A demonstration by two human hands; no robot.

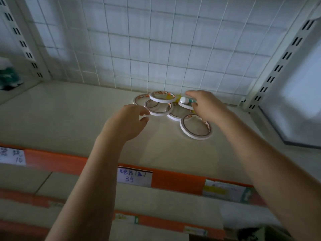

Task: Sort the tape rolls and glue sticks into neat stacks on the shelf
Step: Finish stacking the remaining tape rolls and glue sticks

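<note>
Several thin white tape rolls (162,101) lie in a loose overlapping pile at the back of the cream shelf (69,119). One roll (184,130) lies apart, nearer to me on the right. A glue stick (183,100) with a white cap rests across the pile's right side. My right hand (206,106) hovers over its body, fingers stretched above it and thumb below, with a gap around the stick. My left hand (128,122) is at the pile's left edge. Its fingers are loosely curled beside a roll's rim and hold nothing. Something yellow (175,99) shows behind the pile.
A white wire grid (156,49) backs the shelf and slotted uprights (284,58) stand at both sides. A white panel (295,101) borders the right end. An orange price strip (173,178) with paper labels runs along the front edge, with lower shelves beneath it.
</note>
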